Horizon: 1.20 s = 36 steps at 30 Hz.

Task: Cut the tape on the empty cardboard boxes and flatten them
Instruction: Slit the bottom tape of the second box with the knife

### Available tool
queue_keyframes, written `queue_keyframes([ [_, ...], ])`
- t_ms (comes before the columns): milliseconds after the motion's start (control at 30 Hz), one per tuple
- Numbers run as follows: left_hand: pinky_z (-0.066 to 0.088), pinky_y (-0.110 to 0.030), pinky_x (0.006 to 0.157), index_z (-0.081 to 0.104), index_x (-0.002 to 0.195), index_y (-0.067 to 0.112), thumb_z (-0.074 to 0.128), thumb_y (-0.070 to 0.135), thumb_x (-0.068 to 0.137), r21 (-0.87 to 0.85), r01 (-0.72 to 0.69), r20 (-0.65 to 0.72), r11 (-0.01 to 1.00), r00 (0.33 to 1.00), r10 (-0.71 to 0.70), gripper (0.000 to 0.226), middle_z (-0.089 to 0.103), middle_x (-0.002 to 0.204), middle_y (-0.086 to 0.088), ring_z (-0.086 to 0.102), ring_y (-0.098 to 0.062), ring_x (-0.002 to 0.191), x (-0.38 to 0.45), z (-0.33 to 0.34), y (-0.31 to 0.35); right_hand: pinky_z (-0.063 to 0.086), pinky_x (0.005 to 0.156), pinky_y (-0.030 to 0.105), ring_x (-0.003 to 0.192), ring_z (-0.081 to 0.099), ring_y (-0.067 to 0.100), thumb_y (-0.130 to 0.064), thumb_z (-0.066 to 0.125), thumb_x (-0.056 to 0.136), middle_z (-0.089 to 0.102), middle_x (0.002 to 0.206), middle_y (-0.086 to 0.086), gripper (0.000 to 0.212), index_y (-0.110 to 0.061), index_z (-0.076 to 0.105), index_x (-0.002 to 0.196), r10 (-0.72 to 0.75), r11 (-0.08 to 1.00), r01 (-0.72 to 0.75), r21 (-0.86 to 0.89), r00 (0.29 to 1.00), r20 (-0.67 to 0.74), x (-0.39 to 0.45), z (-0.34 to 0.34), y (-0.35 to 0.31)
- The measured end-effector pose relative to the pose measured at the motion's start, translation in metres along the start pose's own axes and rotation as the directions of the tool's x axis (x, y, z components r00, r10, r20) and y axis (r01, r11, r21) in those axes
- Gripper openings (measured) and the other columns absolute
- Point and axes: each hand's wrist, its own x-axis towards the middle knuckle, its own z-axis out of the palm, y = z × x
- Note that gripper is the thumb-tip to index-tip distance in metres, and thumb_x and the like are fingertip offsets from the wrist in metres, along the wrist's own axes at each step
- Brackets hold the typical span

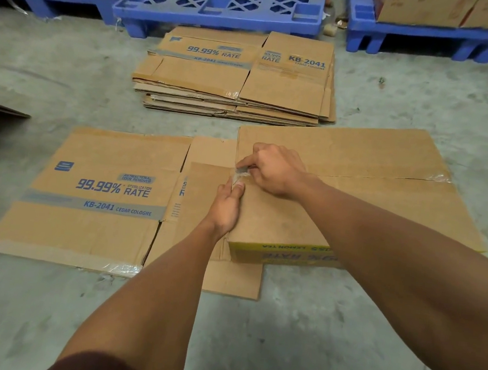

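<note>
Right hand (275, 170) curled, pinching something small and grey, perhaps a blade, at tape end (239, 176) on near-left edge of box (369, 197). Left hand (227, 205) just below, fingers straight, pressing. Taped seam stretched away rightward from both hands.

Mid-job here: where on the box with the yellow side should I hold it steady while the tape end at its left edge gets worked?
Press flat on the top panel of the box just below the tape end, coming from the near-left corner, as the left hand does. That top is broad and level, and the right hand works from above.
</note>
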Motion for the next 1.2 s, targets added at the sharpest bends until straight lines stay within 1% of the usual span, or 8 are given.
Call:
queue_keyframes([
  [100, 0.026, -0.028, 0.109, 0.039, 0.148, 0.027, 0.030, 0.035, 0.106, 0.035, -0.044, -0.006, 0.998, 0.999, 0.044, 0.045, 0.046, 0.129, -0.005, 0.040, -0.013, 0.123, -0.002, -0.001, -0.001, 0.032, 0.073, 0.029, 0.111, 0.056, 0.020, -0.027, 0.050, 0.095, 0.058, 0.107, -0.007, 0.034, -0.043, 0.064, 0.121, 0.007, 1.000, -0.007, 0.029, 1.000, 0.000, -0.001, 0.003, 0.001],
  [367, 0.028, -0.028, 0.108, 0.042, 0.147, 0.022, 0.029, 0.032, 0.106, 0.049, -0.050, -0.017, 0.998, 0.999, 0.051, 0.043, 0.046, 0.126, -0.007, 0.042, -0.016, 0.123, -0.001, -0.001, -0.002, 0.033, 0.071, 0.029, 0.108, 0.057, 0.022, -0.027, 0.051, 0.096, 0.057, 0.106, -0.006, 0.032, -0.041, 0.065, 0.121, 0.006, 1.000, -0.005, 0.018, 1.000, -0.024, -0.002, 0.007, -0.002],
  [433, 0.028, -0.029, 0.108, 0.043, 0.146, 0.023, 0.029, 0.035, 0.105, 0.058, -0.051, -0.007, 0.997, 0.999, 0.052, 0.045, 0.047, 0.126, -0.006, 0.044, -0.016, 0.122, 0.001, -0.002, -0.003, 0.034, 0.068, 0.030, 0.105, 0.059, 0.023, -0.026, 0.051, 0.096, 0.056, 0.107, -0.005, 0.034, -0.041, 0.064, 0.123, -0.014, 0.999, 0.012, -0.035, 0.999, -0.035, -0.002, 0.008, -0.006],
  [533, 0.032, -0.042, 0.113, 0.047, 0.142, 0.029, 0.032, 0.052, 0.096, 0.060, -0.055, 0.020, 0.997, 0.998, 0.054, 0.054, 0.054, 0.126, -0.006, 0.049, -0.019, 0.124, 0.008, -0.002, -0.006, 0.033, 0.063, 0.031, 0.102, 0.061, 0.024, -0.023, 0.052, 0.095, 0.055, 0.109, -0.005, 0.037, -0.041, 0.062, 0.125, -0.033, 0.992, 0.029, -0.120, 0.999, -0.030, -0.004, 0.007, -0.011],
  [633, 0.030, -0.042, 0.115, 0.042, 0.145, 0.032, 0.032, 0.054, 0.097, 0.097, -0.009, 0.070, 0.995, 0.998, 0.002, 0.054, 0.053, 0.130, -0.005, 0.045, -0.019, 0.128, 0.016, -0.005, -0.014, 0.033, 0.064, 0.031, 0.105, 0.062, 0.023, -0.021, 0.053, 0.095, 0.055, 0.112, -0.006, 0.038, -0.041, 0.061, 0.126, -0.023, 0.986, 0.022, -0.164, 1.000, -0.007, -0.004, 0.003, -0.014],
  [733, 0.034, -0.048, 0.113, 0.044, 0.141, 0.042, 0.037, 0.072, 0.085, 0.079, 0.021, 0.102, 0.997, 0.994, -0.029, 0.064, 0.056, 0.133, -0.003, 0.049, -0.022, 0.130, 0.033, -0.005, -0.032, 0.033, 0.063, 0.031, 0.104, 0.063, 0.023, -0.017, 0.053, 0.095, 0.054, 0.112, -0.005, 0.040, -0.041, 0.062, 0.125, -0.022, 0.977, 0.022, -0.210, 1.000, 0.002, -0.007, 0.000, -0.012],
  [1033, 0.038, -0.048, 0.110, 0.050, 0.136, 0.038, 0.037, 0.066, 0.079, 0.037, 0.056, 0.013, 0.998, 0.998, -0.056, 0.064, 0.058, 0.129, -0.004, 0.053, -0.024, 0.124, 0.037, 0.002, -0.033, 0.037, 0.065, 0.031, 0.105, 0.062, 0.023, -0.023, 0.054, 0.097, 0.055, 0.109, -0.006, 0.032, -0.042, 0.064, 0.121, 0.065, 0.974, -0.063, -0.217, 0.998, -0.001, -0.017, -0.009, 0.005],
  [1200, 0.039, -0.046, 0.110, 0.048, 0.138, 0.039, 0.035, 0.062, 0.080, 0.021, -0.001, -0.011, 1.000, 1.000, 0.002, 0.064, 0.058, 0.129, -0.005, 0.052, -0.023, 0.124, 0.031, 0.004, -0.027, 0.037, 0.069, 0.031, 0.102, 0.060, 0.026, -0.032, 0.050, 0.099, 0.056, 0.105, -0.003, 0.028, -0.043, 0.064, 0.120, 0.094, 0.990, -0.100, -0.104, 0.994, -0.053, -0.012, -0.014, 0.006],
])
